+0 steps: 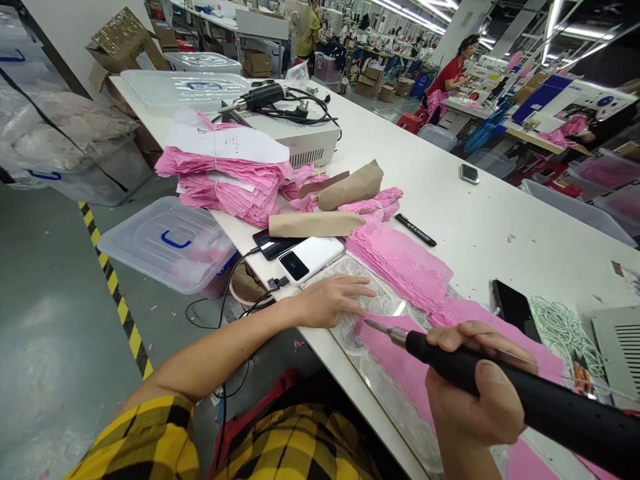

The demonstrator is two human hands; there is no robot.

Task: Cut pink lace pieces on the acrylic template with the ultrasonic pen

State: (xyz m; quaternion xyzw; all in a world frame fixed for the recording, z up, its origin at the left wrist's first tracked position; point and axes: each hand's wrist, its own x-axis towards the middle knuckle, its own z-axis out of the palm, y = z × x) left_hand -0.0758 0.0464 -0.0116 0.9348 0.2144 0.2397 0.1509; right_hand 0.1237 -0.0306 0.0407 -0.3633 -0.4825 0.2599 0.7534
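My right hand (pixel 475 393) is closed around a black hot-knife tool (pixel 525 393), whose metal tip (pixel 377 327) touches the end of a pink lace strip (pixel 400 353). The strip lies on a clear glass plate (pixel 380 393) at the near edge of the white table (pixel 480 220). My left hand (pixel 333 300) lies flat with fingers stretched out, pressing the plate and lace just left of the tip. More pink lace (pixel 405 263) is stacked behind.
Bundles of pink lace (pixel 225 177), brown paper rolls (pixel 350 187), a white power bank (pixel 310 258), phones, a marker (pixel 415 230) and a white control box (pixel 300 137) sit on the table. Clear plastic bins (pixel 167 243) stand on the floor at left. People work in the background.
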